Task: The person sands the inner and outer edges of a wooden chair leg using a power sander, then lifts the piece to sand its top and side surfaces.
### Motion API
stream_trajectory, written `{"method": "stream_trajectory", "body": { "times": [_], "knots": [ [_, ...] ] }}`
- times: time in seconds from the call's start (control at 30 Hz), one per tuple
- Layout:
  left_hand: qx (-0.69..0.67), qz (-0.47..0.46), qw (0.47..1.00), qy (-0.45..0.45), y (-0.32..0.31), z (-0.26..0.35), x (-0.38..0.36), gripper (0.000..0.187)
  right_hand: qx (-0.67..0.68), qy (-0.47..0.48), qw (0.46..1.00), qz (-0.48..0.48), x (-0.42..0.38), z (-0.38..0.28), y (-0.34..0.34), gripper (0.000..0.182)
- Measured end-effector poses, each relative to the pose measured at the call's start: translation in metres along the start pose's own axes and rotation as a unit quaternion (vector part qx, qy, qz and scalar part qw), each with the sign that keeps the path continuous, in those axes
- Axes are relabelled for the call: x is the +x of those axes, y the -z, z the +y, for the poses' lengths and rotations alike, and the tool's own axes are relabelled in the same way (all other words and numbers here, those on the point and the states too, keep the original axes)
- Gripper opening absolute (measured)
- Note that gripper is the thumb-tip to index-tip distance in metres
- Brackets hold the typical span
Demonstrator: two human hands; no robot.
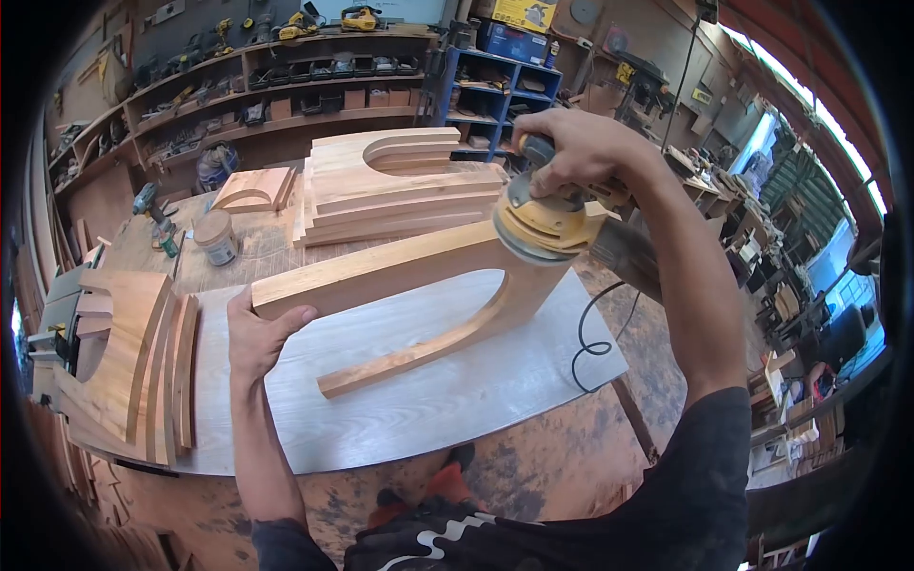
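Observation:
My right hand (595, 152) is wrapped round a yellow-and-black orbital sander (543, 221), whose pad rests against the upper edge of a curved wooden piece (381, 268) near its right end. This piece stands on edge on a pale grey board (419, 404), with a long straight arm at the top and a curved arm below. At its left end my left hand (262, 333) grips the wood, thumb on the near face and fingers hidden behind. A black cord (583, 347) loops over the board's right side.
Stacked curved wooden pieces lie behind (381, 205) and at the left (138, 352). A round tub (215, 238), a cordless drill (146, 200) and a small wooden piece (252, 190) sit on the bench. Tool shelves (276, 114) and a blue rack (500, 95) stand beyond.

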State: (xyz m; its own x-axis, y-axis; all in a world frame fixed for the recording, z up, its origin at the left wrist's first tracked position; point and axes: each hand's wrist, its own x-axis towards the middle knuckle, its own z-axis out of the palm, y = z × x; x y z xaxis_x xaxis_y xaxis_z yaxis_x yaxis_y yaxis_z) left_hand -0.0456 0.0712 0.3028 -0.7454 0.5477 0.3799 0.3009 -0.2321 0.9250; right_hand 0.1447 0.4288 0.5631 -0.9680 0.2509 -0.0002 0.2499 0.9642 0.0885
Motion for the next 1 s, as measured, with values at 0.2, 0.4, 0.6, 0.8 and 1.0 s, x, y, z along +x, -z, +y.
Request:
{"method": "stream_trajectory", "body": {
  "times": [0.2,0.4,0.6,0.8,1.0],
  "knots": [
    [-0.004,0.008,1.0,-0.002,-0.002,0.004,-0.002,0.045,0.007,-0.026,0.999,-0.017,0.002,0.011,0.004,0.067],
    [0.008,0.003,1.0,0.002,-0.001,0.003,-0.001,0.044,0.02,-0.013,1.0,-0.007,-0.01,0.004,0.0,0.067],
    [0.008,0.0,1.0,-0.001,0.002,0.002,-0.004,0.044,0.0,-0.033,0.999,-0.032,-0.013,0.015,0.005,0.067],
    [0.016,-0.009,1.0,-0.006,0.0,0.002,-0.003,0.043,0.015,0.008,1.0,-0.016,-0.011,-0.009,0.002,0.067],
    [0.012,-0.006,1.0,-0.01,0.0,0.004,-0.007,0.044,-0.005,-0.018,0.999,-0.037,0.001,0.022,0.005,0.066]
  ]
}}
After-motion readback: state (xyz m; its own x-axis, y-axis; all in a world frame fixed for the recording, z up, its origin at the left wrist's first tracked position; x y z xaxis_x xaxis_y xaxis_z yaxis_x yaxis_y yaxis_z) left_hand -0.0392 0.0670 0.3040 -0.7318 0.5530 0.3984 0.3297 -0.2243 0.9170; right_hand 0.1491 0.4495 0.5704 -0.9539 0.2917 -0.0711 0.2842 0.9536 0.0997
